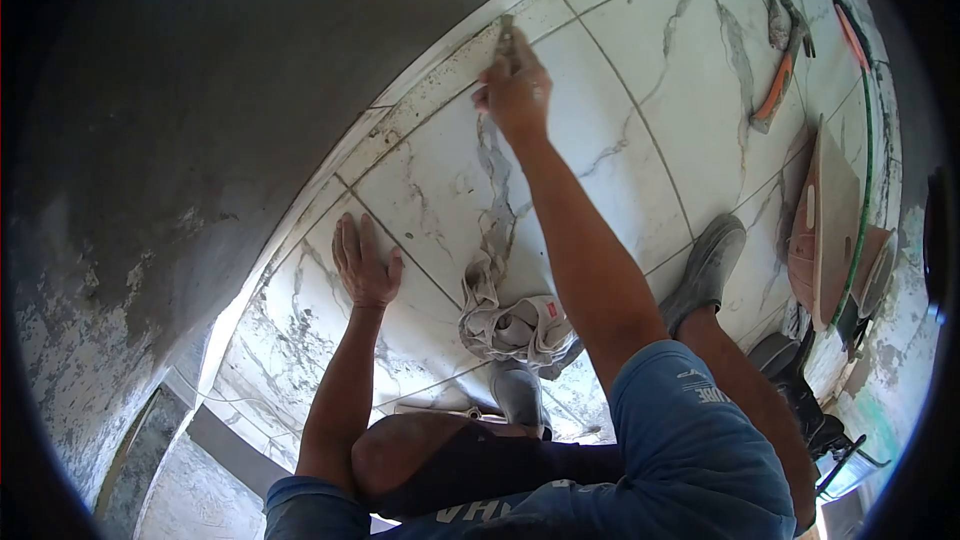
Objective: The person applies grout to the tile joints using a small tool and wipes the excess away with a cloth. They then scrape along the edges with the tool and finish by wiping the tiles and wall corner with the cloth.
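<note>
My left hand (366, 262) lies flat on a marble-patterned floor tile (420, 190), its fingers spread, near the base of the grey wall. Further up, my right hand (517, 95) has its fingers closed round a small object (507, 30) too small to make out, held against the narrow tile strip (450, 70) along the wall. Whitish residue marks that strip. A crumpled grey cloth (513, 328) lies on the tiles between my arms, close to my boot.
A hammer (780, 80) with an orange handle lies at the upper right, beside a small lump (778, 24). Tubs or boards (825, 225) and a green hose (866, 170) stand along the right side. The plastered wall (200, 120) borders the left.
</note>
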